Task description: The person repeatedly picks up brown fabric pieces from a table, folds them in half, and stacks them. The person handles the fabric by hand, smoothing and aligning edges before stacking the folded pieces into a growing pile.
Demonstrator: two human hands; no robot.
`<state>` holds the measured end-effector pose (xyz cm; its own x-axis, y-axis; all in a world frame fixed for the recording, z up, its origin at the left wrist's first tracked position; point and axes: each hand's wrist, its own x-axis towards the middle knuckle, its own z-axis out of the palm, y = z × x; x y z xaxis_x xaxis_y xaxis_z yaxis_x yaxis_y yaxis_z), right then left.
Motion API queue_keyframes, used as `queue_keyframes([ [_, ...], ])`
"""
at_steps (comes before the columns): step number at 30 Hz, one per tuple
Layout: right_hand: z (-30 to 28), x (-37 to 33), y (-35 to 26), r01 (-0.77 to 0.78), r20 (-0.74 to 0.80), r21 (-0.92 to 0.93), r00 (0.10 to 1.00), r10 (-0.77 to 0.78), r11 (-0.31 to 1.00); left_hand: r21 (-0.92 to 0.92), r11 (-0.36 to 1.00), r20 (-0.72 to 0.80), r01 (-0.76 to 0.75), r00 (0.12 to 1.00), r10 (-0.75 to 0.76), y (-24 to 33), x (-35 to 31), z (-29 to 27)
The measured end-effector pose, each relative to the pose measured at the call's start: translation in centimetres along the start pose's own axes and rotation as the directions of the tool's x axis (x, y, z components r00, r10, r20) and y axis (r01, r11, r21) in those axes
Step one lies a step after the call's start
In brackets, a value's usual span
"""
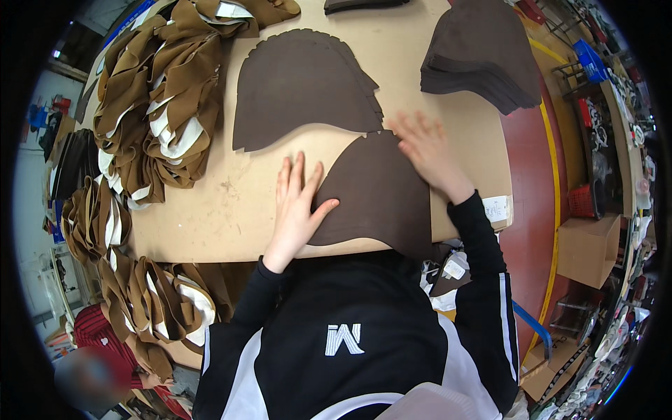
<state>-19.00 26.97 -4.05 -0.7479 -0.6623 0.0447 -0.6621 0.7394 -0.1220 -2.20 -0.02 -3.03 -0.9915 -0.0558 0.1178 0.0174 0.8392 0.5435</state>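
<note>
1. The dark brown cut piece (381,192) could skew or wrinkle: the left hand (294,206) presses only its left edge, so a push from the right hand (427,154) at the far corner may pivot the piece about that 1 pinned spot.
2. The piece's near edge hangs past the edge of the table (231,217), just below the left wrist; if both palms lift together, it may slide off toward the person's lap.
3. Just beyond the fingertips of both hands lies a small stack of matching brown pieces (301,91) (its edges are already staggered), and the tip of the held piece touches or nearly touches it; a forward shove could disturb that stack.
4. The left hand lies flat, fingers spread, thumb resting on the piece. The right hand is also flat and splayed, on the piece's upper right edge; it looks blurred, so its exact contact cannot be told.
5. The piece sits between the 2 hands, flat on the table. It is matte, dark brown, thin and flexible-looking, with a curved top, a pointed tip and a concave lower edge.
6. Well beyond the right hand sits a thicker pile of dark pieces (483,56); far to the left of the left hand lie heaps of tan and white strips (164,105).
</note>
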Motion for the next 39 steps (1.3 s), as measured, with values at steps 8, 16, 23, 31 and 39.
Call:
queue_keyframes([
  [8,-1.9,-4.2,-4.0,0.216,-0.011,0.094,0.976,-0.216,0.972,-0.276,0.959,-0.079,-0.061,0.996,0.041,0.7,-0.7,0.3],
  [16,-2.3,-5.2,0.1,-0.151,-0.123,-0.161,0.984,0.132,0.975,-0.409,0.912,-0.097,-0.025,0.995,-0.017,1.5,0.2,-0.5],
  [23,-4.2,-6.1,-4.6,0.1,-0.209,0.016,0.973,-0.094,0.995,-0.558,0.828,-0.351,-0.052,0.919,-0.179,-0.2,6.5,-7.2],
  [31,-0.4,-6.9,-12.3,0.422,0.003,0.241,0.9,-0.436,0.874,-0.204,0.978,-0.09,0.049,0.994,-0.068,-1.9,4.2,-5.0],
  [39,-0.7,-0.6,-3.5,0.113,-0.01,0.022,0.994,-0.113,0.993,-0.139,0.984,0.095,0.109,0.991,-0.096,2.3,-0.5,-0.8],
])
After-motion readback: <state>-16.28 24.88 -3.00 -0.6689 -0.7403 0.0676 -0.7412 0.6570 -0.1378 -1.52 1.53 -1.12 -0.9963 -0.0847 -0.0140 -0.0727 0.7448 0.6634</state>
